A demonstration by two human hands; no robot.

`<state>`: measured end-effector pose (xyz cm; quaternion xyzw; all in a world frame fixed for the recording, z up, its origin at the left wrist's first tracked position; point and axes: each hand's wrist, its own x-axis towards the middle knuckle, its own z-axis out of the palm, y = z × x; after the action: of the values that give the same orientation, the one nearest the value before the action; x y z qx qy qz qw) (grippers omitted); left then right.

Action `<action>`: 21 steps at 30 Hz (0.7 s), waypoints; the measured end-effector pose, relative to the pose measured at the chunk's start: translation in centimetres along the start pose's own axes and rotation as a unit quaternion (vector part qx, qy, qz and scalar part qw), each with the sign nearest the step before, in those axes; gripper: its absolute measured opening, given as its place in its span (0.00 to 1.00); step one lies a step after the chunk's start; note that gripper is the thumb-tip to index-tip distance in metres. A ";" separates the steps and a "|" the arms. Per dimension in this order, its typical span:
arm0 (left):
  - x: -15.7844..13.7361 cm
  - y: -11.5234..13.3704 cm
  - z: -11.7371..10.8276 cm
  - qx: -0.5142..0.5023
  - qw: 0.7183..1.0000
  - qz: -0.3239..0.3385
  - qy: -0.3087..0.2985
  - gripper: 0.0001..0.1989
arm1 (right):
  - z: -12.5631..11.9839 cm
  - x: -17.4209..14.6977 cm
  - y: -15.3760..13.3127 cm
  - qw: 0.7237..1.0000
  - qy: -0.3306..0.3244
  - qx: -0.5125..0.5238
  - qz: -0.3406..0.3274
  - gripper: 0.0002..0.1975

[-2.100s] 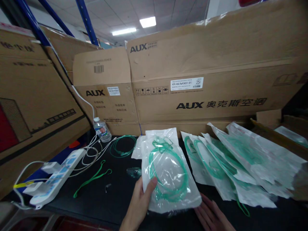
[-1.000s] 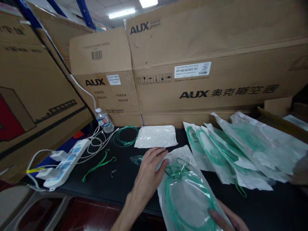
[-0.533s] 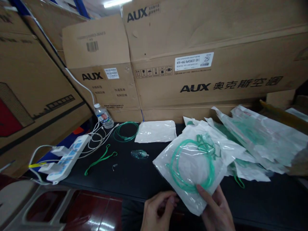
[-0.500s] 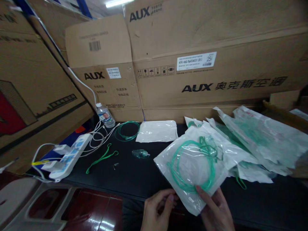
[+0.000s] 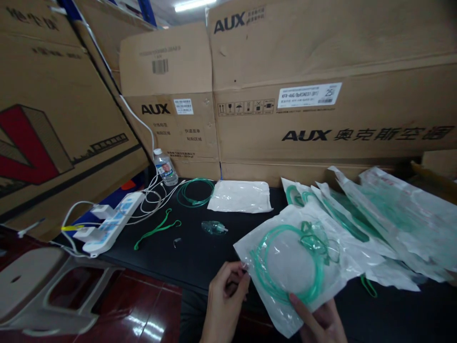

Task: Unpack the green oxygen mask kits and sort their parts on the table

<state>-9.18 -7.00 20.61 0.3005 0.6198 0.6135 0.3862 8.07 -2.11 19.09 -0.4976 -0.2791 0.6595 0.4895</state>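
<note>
"What is the right hand (image 5: 323,320) doing?"

"It grips a clear-fronted pouch (image 5: 291,259) near its lower edge, thumb on top and the other fingers underneath. A ring of green tubing (image 5: 319,274) shows inside."

"And where is that pouch?"

"Take the flat white packet (image 5: 240,196) on the black table (image 5: 200,259) as the marker. The pouch is nearer the person than the packet, and off to its right."

"The left hand (image 5: 226,300)?"

"Also on the person's side of the packet, at the pouch's left edge. Its fingers curl in and the thumb and forefinger come close together there. I can't tell whether they pinch the film."

"What lies right of the packet?"

"More pouches (image 5: 392,214) with green contents, overlapping one another. A green loop (image 5: 369,287) sticks out on their near side."

"And left of it?"

"A loose coil (image 5: 194,205) just beside it, then a water bottle (image 5: 166,171). Well apart from the packet is a white power strip (image 5: 117,226) with plugs in it. A green strap (image 5: 147,234) lies to the packet's left too, nearer the person."

"Anything in front of the packet?"

"A see-through greenish piece (image 5: 213,227) with a pale tip."

"Behind?"

"A large cardboard box (image 5: 250,138) with AUX printed on it."
</note>
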 end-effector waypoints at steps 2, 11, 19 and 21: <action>0.1 0.2 -0.2 0.026 1.000 0.005 -0.018 0.20 | 0.0 0.0 0.0 1.000 0.001 0.000 -0.005 0.56; 0.2 0.6 0.0 -0.047 0.992 -0.057 -0.101 0.27 | -0.5 0.4 1.0 0.999 -0.008 -0.042 -0.023 0.54; 0.7 0.7 2.2 -0.115 0.979 -0.096 -0.136 0.31 | -1.0 0.3 0.5 0.994 -0.017 -0.097 -0.041 0.53; 0.6 0.9 2.1 -0.097 0.985 -0.078 -0.121 0.30 | -1.9 1.0 -0.3 0.995 0.008 -0.095 -0.026 0.48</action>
<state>-7.78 -5.30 21.53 0.2851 0.5273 0.5977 0.5323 9.92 -1.29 18.32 -0.5397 -0.3499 0.6128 0.4591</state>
